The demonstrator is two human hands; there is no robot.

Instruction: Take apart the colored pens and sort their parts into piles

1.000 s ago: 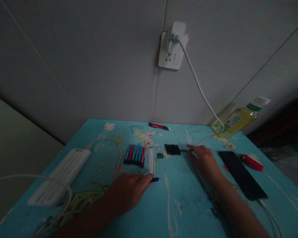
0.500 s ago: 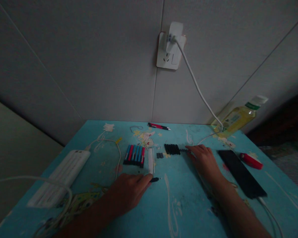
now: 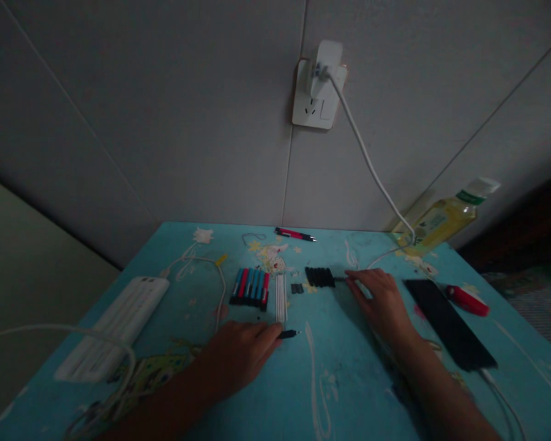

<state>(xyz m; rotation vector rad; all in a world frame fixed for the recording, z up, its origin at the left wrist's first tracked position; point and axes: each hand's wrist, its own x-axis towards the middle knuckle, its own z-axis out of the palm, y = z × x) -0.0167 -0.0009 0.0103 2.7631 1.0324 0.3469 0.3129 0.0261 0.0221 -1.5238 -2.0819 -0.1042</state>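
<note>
My left hand (image 3: 245, 355) is closed around a pen barrel; its black front end and thin tip (image 3: 290, 334) stick out to the right past my fingers. My right hand (image 3: 379, 300) rests palm down, with thumb and forefinger drawn together at some small dark pieces (image 3: 340, 279); whether one is between the fingertips cannot be made out. Just left of those pieces lies a row of short black tubes (image 3: 320, 277). Slim white refills (image 3: 281, 297) lie side by side above my left hand. Left of them are several blue and red pen barrels (image 3: 250, 286) with black ends.
Small dark grey pieces (image 3: 297, 288) lie between refills and tubes. A red-and-black pen (image 3: 296, 234) is near the wall. Left is a white power strip (image 3: 114, 327) with cables. Right are a black phone (image 3: 450, 324) with a cable, a red object (image 3: 467, 300) and a bottle of yellow liquid (image 3: 441, 223).
The view has shifted slightly. My right thumb and forefinger remain at the small dark pieces, and my left hand still holds the pen barrel in the same place.
</note>
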